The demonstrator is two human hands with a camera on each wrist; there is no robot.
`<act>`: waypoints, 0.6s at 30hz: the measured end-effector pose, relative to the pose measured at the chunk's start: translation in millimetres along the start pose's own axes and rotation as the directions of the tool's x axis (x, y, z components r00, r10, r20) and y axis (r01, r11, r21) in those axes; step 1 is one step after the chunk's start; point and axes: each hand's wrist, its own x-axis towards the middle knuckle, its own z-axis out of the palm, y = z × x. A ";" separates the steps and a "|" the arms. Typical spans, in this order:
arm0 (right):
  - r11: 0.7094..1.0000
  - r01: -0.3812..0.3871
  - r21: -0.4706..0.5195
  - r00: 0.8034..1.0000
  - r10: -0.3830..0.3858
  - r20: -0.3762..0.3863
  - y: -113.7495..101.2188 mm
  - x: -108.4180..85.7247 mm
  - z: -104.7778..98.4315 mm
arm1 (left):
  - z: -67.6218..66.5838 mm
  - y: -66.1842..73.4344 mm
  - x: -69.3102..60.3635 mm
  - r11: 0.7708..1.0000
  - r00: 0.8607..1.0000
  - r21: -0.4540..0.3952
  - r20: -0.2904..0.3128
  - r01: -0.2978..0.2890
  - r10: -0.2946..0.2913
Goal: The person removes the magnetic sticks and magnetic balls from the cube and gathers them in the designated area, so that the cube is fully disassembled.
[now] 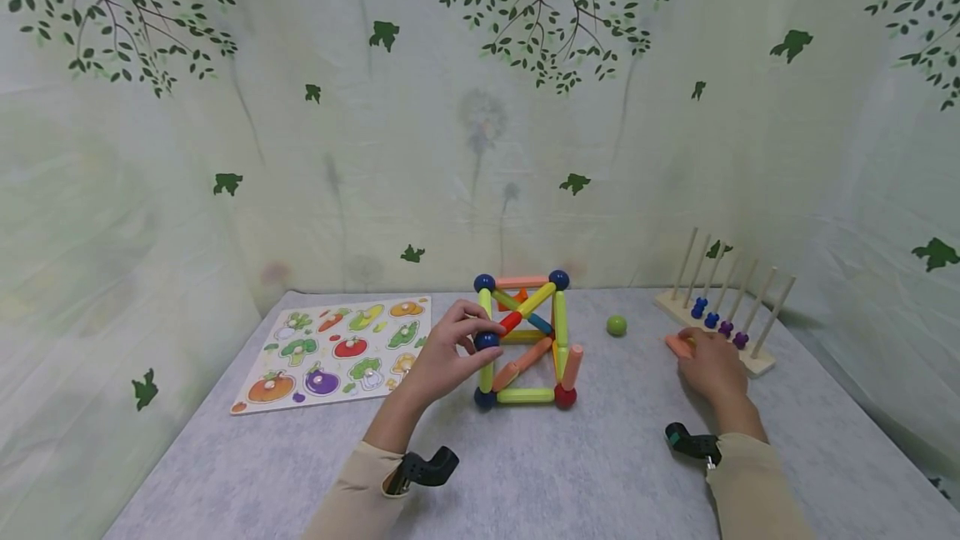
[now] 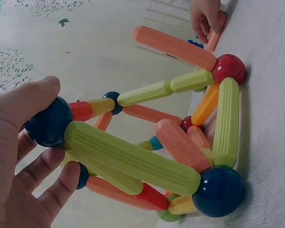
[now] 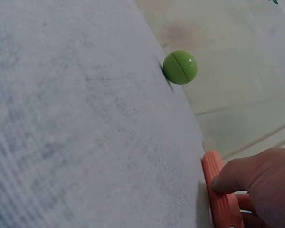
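A frame of coloured magnetic rods and balls stands mid-table. My left hand pinches a dark blue ball at its near upper left corner, thumb on one side and fingers on the other. From that ball a yellow-green rod runs to a lower blue ball. A salmon rod sticks up from the red ball at the front right corner. Off to the right, my right hand grips a loose salmon rod at the tabletop, thumb pressed along its side.
A green ball lies between the frame and my right hand. Behind that hand stands a wooden peg rack with blue and purple beads. A vegetable picture board lies at the left. A leaf-printed cloth hangs behind the table.
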 end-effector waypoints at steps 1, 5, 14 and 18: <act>1.000 0.000 -0.005 1.000 0.000 -0.006 0.4 0.1 -0.1 | 0.1 -0.4 0.1 1.000 1.000 0.001 0.000 0.001 -0.001; 1.000 0.002 -0.013 1.000 -0.003 -0.021 0.6 -0.7 -2.1 | 0.0 -1.1 0.6 1.000 1.000 0.005 0.002 0.001 -0.001; 1.000 -0.003 0.014 1.000 0.003 -0.010 4.2 -3.6 -6.4 | -1.0 0.3 0.2 1.000 1.000 0.008 0.007 -0.008 0.008; 0.999 -0.013 0.047 1.000 0.014 -0.017 8.1 -2.7 -5.5 | -1.5 0.7 0.6 1.000 1.000 0.013 0.010 -0.005 0.005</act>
